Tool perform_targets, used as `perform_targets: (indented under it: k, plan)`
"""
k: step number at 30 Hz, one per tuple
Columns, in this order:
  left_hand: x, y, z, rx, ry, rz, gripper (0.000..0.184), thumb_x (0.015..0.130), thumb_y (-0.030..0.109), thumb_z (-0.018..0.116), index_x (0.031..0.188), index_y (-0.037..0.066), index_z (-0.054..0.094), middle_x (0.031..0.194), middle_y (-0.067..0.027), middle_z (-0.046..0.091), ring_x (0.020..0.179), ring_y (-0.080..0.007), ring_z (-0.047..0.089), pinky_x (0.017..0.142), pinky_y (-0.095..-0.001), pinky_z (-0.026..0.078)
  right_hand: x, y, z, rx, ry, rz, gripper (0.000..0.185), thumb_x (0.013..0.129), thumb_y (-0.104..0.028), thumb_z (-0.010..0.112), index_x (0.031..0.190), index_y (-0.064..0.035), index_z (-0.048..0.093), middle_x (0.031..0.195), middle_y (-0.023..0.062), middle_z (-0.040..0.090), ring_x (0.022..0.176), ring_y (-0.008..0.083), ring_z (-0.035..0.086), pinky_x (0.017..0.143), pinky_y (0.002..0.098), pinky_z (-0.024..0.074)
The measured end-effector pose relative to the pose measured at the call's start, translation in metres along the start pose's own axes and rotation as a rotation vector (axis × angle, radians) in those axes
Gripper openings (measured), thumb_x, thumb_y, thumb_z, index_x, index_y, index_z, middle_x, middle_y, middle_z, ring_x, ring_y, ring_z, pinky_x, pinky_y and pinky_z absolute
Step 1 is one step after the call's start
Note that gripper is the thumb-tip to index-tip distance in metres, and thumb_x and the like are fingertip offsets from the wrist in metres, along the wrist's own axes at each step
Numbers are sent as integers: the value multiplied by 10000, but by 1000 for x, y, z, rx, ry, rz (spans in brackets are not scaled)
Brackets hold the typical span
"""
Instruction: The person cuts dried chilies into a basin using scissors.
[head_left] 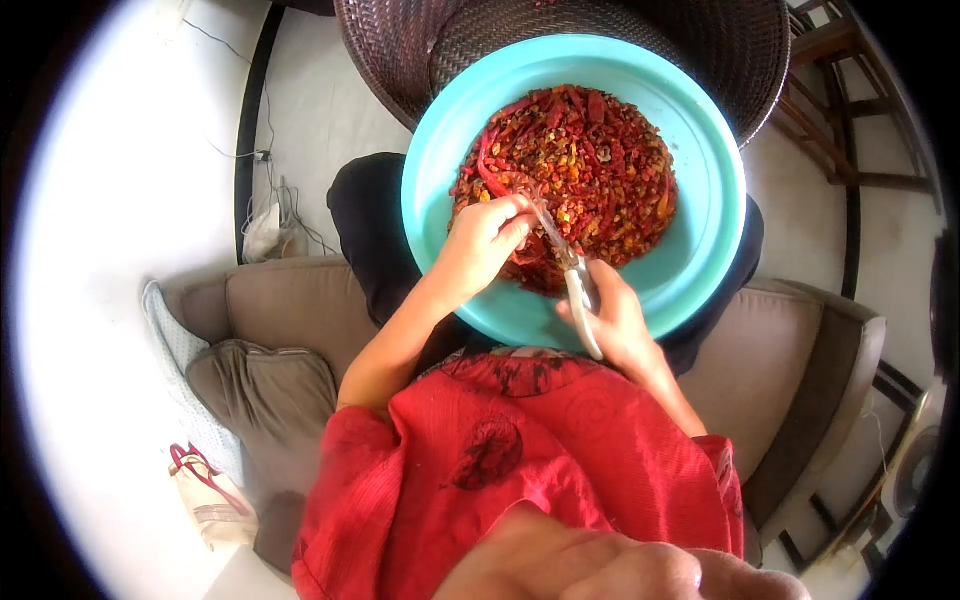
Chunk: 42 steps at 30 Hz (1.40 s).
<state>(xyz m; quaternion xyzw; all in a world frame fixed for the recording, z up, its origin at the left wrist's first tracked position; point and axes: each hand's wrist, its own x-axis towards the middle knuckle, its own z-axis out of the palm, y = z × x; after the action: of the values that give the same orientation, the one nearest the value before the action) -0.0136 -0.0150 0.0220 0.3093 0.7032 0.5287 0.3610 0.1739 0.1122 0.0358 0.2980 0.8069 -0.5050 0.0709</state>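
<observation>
Over the basin (708, 200), our left hand (482, 242) pinches chilli (526, 189) at the far end of the scissors (577, 290) that our nearer right hand (621, 322) grips.

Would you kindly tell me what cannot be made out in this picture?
Head view:
- Basin floor: mostly hidden under the chopped red pieces.
- Left hand: what its fingertips may pinch is too small and blurred beside the blades.
- Right hand: some fingers are hidden by the scissors and the hand itself.
- Woven basket: cut off by the top edge, partly covered by the basin.
</observation>
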Motion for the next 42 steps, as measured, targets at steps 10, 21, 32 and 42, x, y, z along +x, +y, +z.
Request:
perform_targets:
  k: [10, 21, 32, 42]
  plan:
    - [-1, -1, -2, 190, -16, 41, 110, 924, 82, 623, 977, -14, 617, 729, -117, 601, 651, -199, 589, 623, -317, 453, 3, 4, -3, -164, 81, -82, 452, 738, -335, 805, 963, 2, 604, 849, 164, 635, 782, 338, 638, 695, 440, 495]
    - [2, -6, -6, -176, 47, -35, 80, 940, 58, 632, 990, 1, 606, 831, 25, 574, 731, -37, 509, 649, -206, 427, 1, 17, -5, 118, -9, 59, 478, 759, -389, 810, 969, 2, 631, 786, 201, 639, 707, 322, 637, 658, 421, 488]
    - [2, -3, -3, -254, 42, -44, 72, 950, 35, 604, 1016, 6, 607, 838, 33, 579, 733, -25, 507, 634, -185, 409, 0, 0, -4, -15, 84, -82, 520, 749, -390, 797, 1031, 2, 604, 860, 196, 635, 803, 360, 638, 722, 445, 491]
    - [2, -9, -6, -317, 61, -48, 83, 951, 50, 613, 1018, 2, 604, 850, 30, 577, 746, -27, 507, 636, -188, 411, 0, 9, 0, 106, 40, -61, 457, 762, -380, 797, 924, 7, 616, 775, 192, 618, 711, 348, 634, 648, 438, 485]
